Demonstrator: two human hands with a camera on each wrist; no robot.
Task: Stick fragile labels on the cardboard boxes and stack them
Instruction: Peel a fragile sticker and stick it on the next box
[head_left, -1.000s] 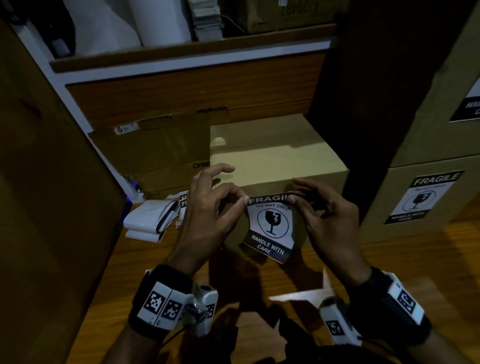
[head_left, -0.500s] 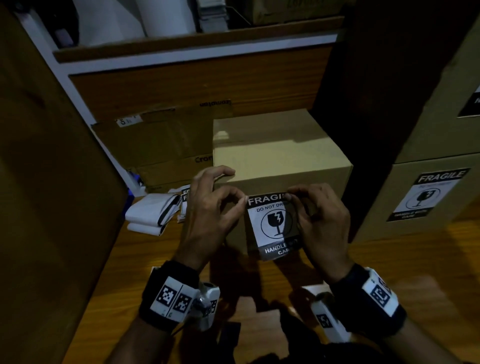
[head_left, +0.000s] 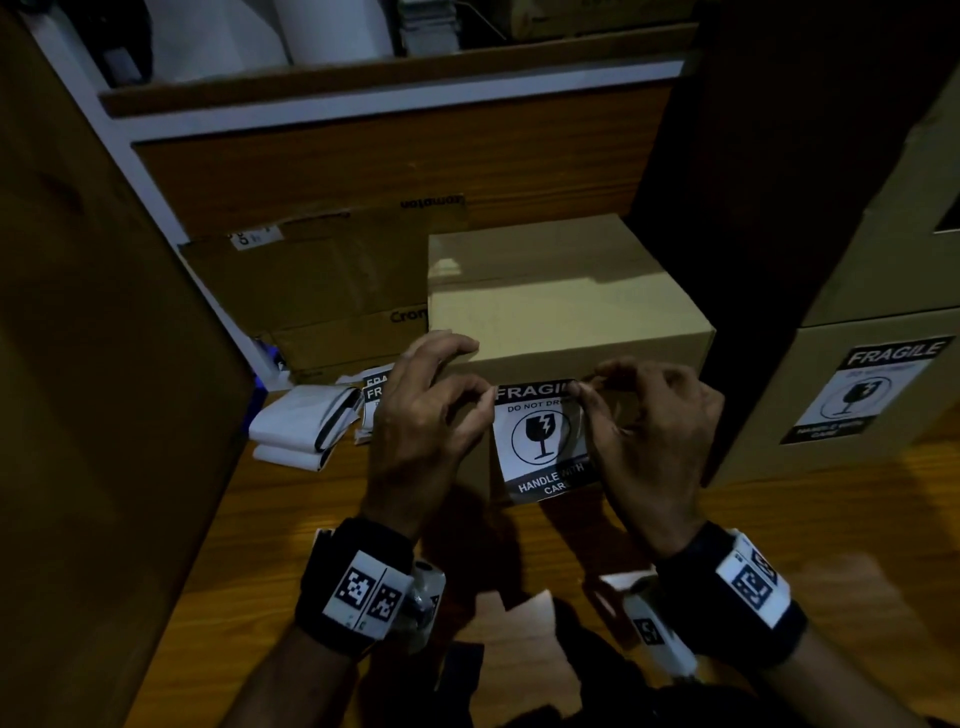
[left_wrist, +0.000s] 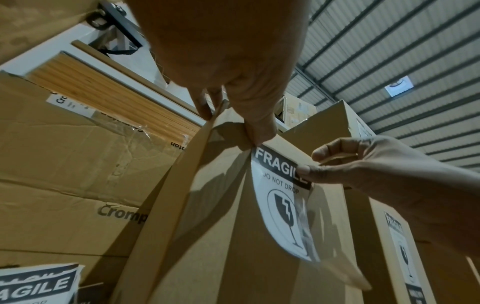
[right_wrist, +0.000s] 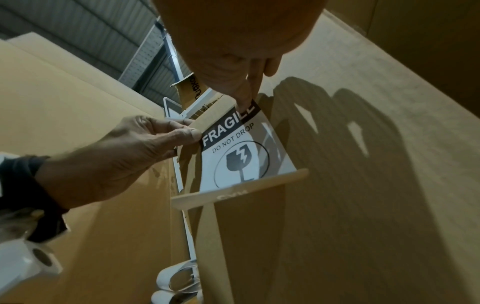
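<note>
**Label meets the box face**

The fragile label (head_left: 540, 439) has come up from hanging tilted a second ago; its black top band now sits square at the upper edge of the cardboard box (head_left: 561, 296) front, lower edge curling free. I pinch its top corners with both hands, left hand (head_left: 421, 415) and right hand (head_left: 649, 431). Smoothing comes next, I judge.

Right hand (head_left: 644, 441) covers the label's (head_left: 540, 441) final letters — upper stacked box (head_left: 893, 234) cut off.
</note>
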